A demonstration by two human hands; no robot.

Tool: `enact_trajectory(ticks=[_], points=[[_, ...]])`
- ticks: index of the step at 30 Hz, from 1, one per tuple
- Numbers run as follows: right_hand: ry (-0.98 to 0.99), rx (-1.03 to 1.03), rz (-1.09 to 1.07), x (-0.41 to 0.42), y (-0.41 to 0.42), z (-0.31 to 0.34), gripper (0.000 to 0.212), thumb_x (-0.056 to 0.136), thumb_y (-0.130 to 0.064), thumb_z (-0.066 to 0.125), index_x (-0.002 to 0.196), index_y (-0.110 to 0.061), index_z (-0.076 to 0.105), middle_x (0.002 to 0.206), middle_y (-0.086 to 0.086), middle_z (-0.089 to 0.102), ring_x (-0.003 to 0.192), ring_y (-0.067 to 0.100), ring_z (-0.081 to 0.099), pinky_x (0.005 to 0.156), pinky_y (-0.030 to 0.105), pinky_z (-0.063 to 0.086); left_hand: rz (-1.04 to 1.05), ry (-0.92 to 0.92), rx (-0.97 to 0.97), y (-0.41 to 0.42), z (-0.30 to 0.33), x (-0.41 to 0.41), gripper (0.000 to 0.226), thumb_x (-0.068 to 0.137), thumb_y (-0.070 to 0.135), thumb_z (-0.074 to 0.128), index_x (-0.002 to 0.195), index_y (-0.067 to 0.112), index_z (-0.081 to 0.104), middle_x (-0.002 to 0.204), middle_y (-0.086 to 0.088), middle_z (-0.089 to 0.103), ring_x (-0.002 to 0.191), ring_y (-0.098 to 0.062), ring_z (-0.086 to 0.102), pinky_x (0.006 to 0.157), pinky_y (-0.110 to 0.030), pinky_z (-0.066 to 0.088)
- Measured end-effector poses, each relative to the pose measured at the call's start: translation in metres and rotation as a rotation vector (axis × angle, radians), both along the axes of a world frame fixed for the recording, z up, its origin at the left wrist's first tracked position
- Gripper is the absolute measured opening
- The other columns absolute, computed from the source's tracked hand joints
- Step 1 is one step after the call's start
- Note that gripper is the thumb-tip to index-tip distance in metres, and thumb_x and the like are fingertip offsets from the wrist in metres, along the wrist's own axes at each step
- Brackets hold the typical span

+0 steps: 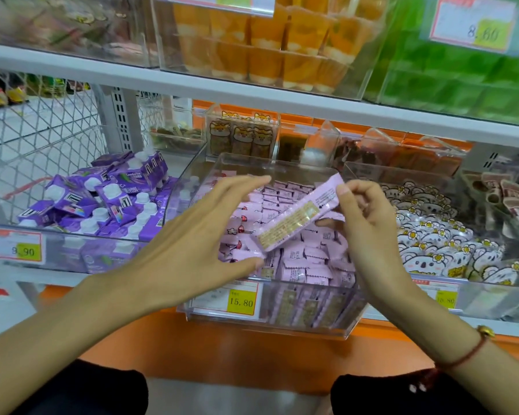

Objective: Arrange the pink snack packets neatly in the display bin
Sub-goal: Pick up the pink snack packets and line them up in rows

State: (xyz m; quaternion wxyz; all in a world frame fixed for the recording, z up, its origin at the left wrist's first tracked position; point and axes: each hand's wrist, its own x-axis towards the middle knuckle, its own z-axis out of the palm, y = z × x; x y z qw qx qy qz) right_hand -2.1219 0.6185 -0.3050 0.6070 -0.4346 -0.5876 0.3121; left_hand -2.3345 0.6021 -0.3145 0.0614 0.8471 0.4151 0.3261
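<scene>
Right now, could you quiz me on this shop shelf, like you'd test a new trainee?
1. True or false: the right hand pinches the long pink packet.
2. Which goods lie left of the clear display bin? A) purple cartons B) green bottles
3. What price shows on the bin's yellow tag?

Key: 1 true. 2 A, the purple cartons. 3 15.80.

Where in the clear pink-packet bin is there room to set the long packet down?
Little bare room. The clear acrylic bin is crowded: small pink packets fill it. The gap is between left hand and right hand, under the long pink packet the right pinches.
</scene>
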Motion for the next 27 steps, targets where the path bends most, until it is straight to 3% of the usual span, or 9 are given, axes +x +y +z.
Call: enact_trajectory(ticks=[4, 10, 13, 15, 18, 20, 22, 24, 27], points=[[0.193, -0.247, 0.067, -0.002, 0.003, 0.001, 0.018, 0.098, -0.017, 0.046, 0.104, -0.002, 0.052, 0.098, 0.010, 0.063, 0.068, 0.003, 0.066, 0.062, 0.015, 0.053, -0.075, 0.009, 0.194, 0.000, 0.002, 0.006, 0.078, 0.074, 0.027, 0.077, 0.138, 0.039, 0.036, 0.137, 0.019, 0.039, 0.121, -0.002, 0.045, 0.083, -0.034, 0.052], [0.414, -0.343, 0.188, -0.008, 0.000, 0.001, 0.016, 0.098, -0.016, 0.047, 0.101, -0.003, 0.056, 0.090, 0.008, 0.067, 0.074, 0.009, 0.067, 0.068, 0.017, 0.054, -0.018, -0.074, 0.158, 0.005, 0.000, 0.005, 0.049, 0.077, 0.037, 0.075, 0.122, 0.036, 0.055, 0.120, 0.023, 0.054, 0.097, 0.001, 0.056, 0.076, -0.038, 0.054], [0.423, -0.370, 0.275, -0.009, -0.001, 0.004, 0.025, 0.097, -0.024, 0.049, 0.107, -0.004, 0.060, 0.089, 0.000, 0.071, 0.079, 0.010, 0.069, 0.070, 0.018, 0.055, -0.007, -0.400, -0.046, 0.002, 0.005, 0.009, 0.033, 0.078, 0.044, 0.068, 0.110, 0.039, 0.063, 0.107, 0.025, 0.066, 0.093, 0.001, 0.063, 0.073, -0.027, 0.055], [0.375, -0.361, 0.276, -0.008, -0.001, 0.009, 0.032, 0.092, -0.039, 0.051, 0.108, -0.012, 0.060, 0.098, -0.001, 0.069, 0.082, 0.011, 0.069, 0.070, 0.021, 0.056, -0.008, -0.702, -0.292, 0.000, 0.012, 0.014, 0.031, 0.072, 0.041, 0.066, 0.103, 0.035, 0.068, 0.088, 0.021, 0.071, 0.072, 0.002, 0.066, 0.058, -0.017, 0.053], [0.198, -0.327, 0.269, -0.009, -0.002, 0.010, 0.044, 0.076, -0.054, 0.057, 0.113, -0.030, 0.054, 0.113, -0.006, 0.063, 0.093, 0.009, 0.067, 0.078, 0.025, 0.056, 0.031, -1.011, -0.682, 0.001, 0.019, 0.018, 0.033, 0.070, 0.042, 0.065, 0.096, 0.022, 0.071, 0.082, 0.007, 0.075, 0.069, -0.005, 0.070, 0.043, -0.015, 0.047], [0.014, -0.260, 0.243, -0.012, -0.006, 0.006, 0.055, 0.067, -0.059, 0.062, 0.118, -0.045, 0.046, 0.117, -0.026, 0.056, 0.105, -0.002, 0.060, 0.085, 0.022, 0.050, 0.066, -1.052, -0.814, 0.001, 0.020, 0.019, 0.042, 0.070, 0.048, 0.063, 0.097, 0.017, 0.071, 0.087, -0.004, 0.076, 0.077, -0.012, 0.073, 0.040, -0.015, 0.046], [-0.248, -0.077, 0.170, -0.014, -0.010, 0.004, 0.070, 0.068, -0.064, 0.064, 0.129, -0.054, 0.032, 0.125, -0.042, 0.038, 0.121, -0.015, 0.040, 0.091, 0.011, 0.037, 0.106, -0.994, -0.807, 0.002, 0.019, 0.018, 0.049, 0.072, 0.053, 0.060, 0.097, 0.012, 0.071, 0.084, -0.005, 0.075, 0.075, -0.012, 0.072, 0.039, -0.015, 0.044], [-0.531, 0.179, 0.095, -0.015, -0.012, 0.001, 0.072, 0.079, -0.059, 0.063, 0.139, -0.048, 0.025, 0.137, -0.034, 0.028, 0.131, -0.013, 0.023, 0.099, 0.008, 0.026, 0.130, -0.908, -0.723, 0.000, 0.018, 0.020, 0.056, 0.070, 0.056, 0.059, 0.095, 0.007, 0.070, 0.076, -0.006, 0.075, 0.065, -0.009, 0.071, 0.038, -0.014, 0.041], [-0.868, 0.388, -0.010, -0.020, -0.011, -0.002, 0.058, 0.083, -0.047, 0.059, 0.137, -0.033, 0.043, 0.138, -0.012, 0.039, 0.130, 0.005, 0.028, 0.106, 0.027, 0.025, 0.089, -0.794, -0.522, -0.002, 0.016, 0.023, 0.048, 0.072, 0.052, 0.058, 0.083, 0.007, 0.070, 0.057, -0.001, 0.069, 0.044, -0.001, 0.060, 0.040, -0.008, 0.038]])
